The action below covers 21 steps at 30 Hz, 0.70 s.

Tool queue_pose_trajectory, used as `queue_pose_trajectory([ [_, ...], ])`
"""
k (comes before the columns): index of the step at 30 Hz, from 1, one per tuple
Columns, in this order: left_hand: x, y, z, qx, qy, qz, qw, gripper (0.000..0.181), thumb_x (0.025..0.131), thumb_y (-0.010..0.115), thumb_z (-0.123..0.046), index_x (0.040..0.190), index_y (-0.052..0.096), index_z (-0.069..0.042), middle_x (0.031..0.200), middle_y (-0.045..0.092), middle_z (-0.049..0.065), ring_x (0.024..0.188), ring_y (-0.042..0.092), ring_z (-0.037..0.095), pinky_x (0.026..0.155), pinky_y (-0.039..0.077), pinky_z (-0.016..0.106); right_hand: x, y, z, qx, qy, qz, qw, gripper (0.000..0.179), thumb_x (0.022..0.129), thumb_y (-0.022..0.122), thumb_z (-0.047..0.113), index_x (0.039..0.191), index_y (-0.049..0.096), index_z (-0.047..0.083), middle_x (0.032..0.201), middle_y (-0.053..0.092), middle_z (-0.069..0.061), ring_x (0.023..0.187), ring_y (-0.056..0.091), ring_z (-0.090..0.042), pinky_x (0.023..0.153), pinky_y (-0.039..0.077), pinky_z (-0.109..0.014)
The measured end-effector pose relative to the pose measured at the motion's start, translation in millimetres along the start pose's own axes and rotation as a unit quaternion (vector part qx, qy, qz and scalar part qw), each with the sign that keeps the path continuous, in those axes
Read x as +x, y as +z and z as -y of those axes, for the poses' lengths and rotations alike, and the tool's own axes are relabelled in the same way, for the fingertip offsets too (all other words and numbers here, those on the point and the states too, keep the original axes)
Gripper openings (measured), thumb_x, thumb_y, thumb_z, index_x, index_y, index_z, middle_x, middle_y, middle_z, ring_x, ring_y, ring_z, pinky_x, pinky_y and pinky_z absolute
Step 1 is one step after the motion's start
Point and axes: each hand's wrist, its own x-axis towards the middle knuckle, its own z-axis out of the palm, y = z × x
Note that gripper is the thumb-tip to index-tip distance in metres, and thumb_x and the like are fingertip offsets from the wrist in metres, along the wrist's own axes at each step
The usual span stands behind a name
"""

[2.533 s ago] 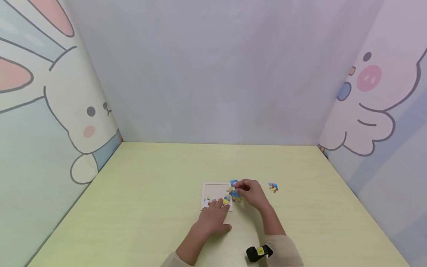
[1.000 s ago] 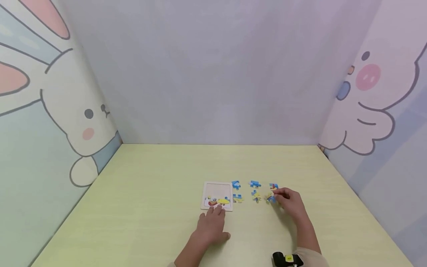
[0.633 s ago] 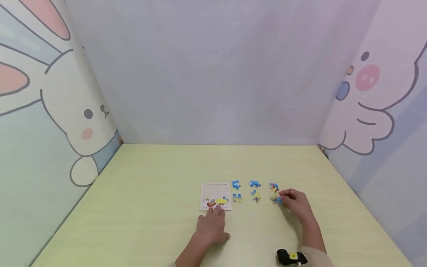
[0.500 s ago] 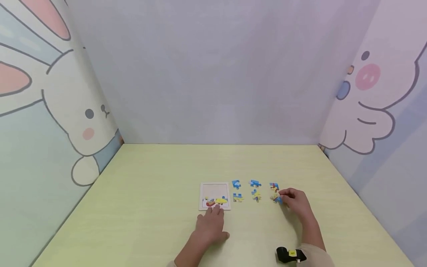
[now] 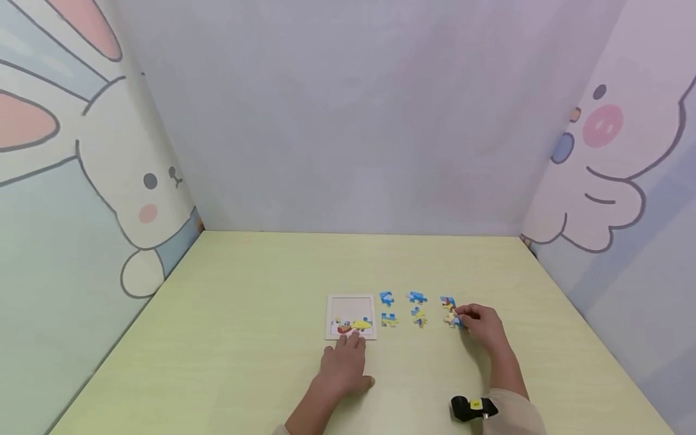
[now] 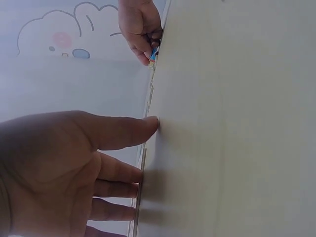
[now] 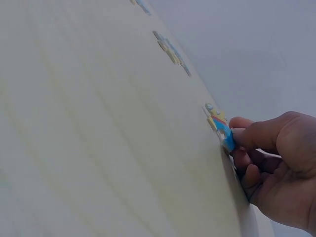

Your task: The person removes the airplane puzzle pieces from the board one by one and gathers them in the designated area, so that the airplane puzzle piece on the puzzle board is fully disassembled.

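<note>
My right hand (image 5: 484, 329) pinches a yellow-and-blue jigsaw piece (image 5: 454, 320) at the right end of the near row of loose pieces. In the right wrist view, thumb and finger grip the blue end of this puzzle piece (image 7: 222, 127), low at the tabletop. My left hand (image 5: 344, 365) lies with fingers extended, fingertips at the near rim of a square puzzle tray (image 5: 328, 317). Inside that tray, a colourful strip of fitted pieces (image 5: 360, 325) fills the bottom; the bare backing shows above. The left wrist view shows the left hand's thumb (image 6: 128, 132) spread away from its fingers.
Several loose pieces lie in two rows right of the tray, among them a blue one (image 5: 386, 298), another blue one (image 5: 417, 297) and a yellow one (image 5: 418, 316). A red-and-blue piece (image 5: 447, 302) sits just beyond the pinched one. Walls enclose the pale table (image 5: 244, 290).
My right hand has moved right from beside the tray with the jigsaw piece, down to the near row's end. My left hand has drawn back from the fitted pieces to the tray's near rim.
</note>
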Motion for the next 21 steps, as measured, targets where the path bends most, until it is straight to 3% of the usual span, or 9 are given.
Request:
queue_pose_trajectory([
  [11,-0.4,0.9,-1.1,-0.013,-0.007,0.000,0.9999,0.072,0.074,0.073,-0.044,0.129,0.052,-0.002,0.136,0.045,0.010,0.123,0.042,0.032,0.086,0.042,0.050,-1.0,0.9,-1.4,-0.005,-0.012,0.001,0.9999,0.021,0.090,0.056,0.003,0.107,0.062,-0.007,0.092,0.059,-0.013,0.082,0.049,-0.025,0.066,0.041,-0.031],
  [18,-0.7,-1.1,-1.2,-0.008,-0.016,0.006,0.9998,0.073,0.074,0.073,-0.044,0.130,0.051,-0.003,0.138,0.043,0.010,0.125,0.040,0.031,0.084,0.043,0.050,-4.5,4.6,12.3,0.102,0.012,-0.027,0.9943,0.027,0.092,0.055,0.008,0.115,0.059,-0.006,0.095,0.056,-0.013,0.080,0.047,-0.018,0.062,0.042,-0.024],
  [21,-1.3,-3.1,-3.2,-0.017,-0.016,0.010,0.9997,0.073,0.075,0.072,-0.043,0.131,0.051,-0.003,0.139,0.043,0.010,0.125,0.039,0.032,0.085,0.043,0.050,-5.2,6.9,20.9,0.119,0.003,-0.034,0.9923,0.027,0.091,0.056,0.008,0.114,0.059,-0.007,0.095,0.057,-0.013,0.080,0.047,-0.017,0.062,0.042,-0.022],
])
